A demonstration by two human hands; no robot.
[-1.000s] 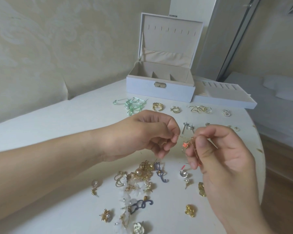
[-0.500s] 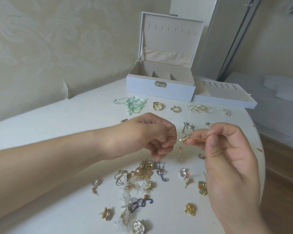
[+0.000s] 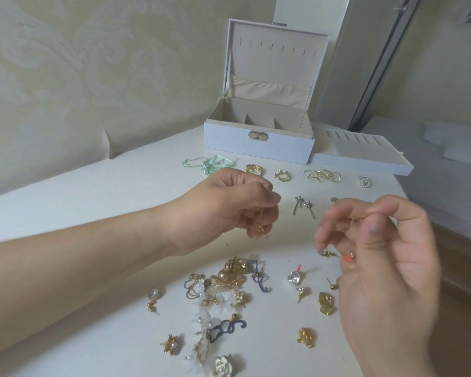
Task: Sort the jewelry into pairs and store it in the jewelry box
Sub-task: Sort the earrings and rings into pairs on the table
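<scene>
Surface: a white table (image 3: 65, 202) stood against pale patterned wallpaper (image 3: 65, 77); the open jewelry box (image 3: 259, 142) sat at its far edge, its tray (image 3: 365, 159) beside it.
Jewelry: a tangled heap (image 3: 223, 289) lay near the front.
Change: the hands had drawn apart since half a second before.
Left hand (image 3: 229, 210): fingers curled, pinching a thin gold earring (image 3: 260, 227).
Right hand (image 3: 386, 262): pinching its gold mate (image 3: 362, 217).
Edges: the table's rounded rim ran just right of the right hand.
</scene>
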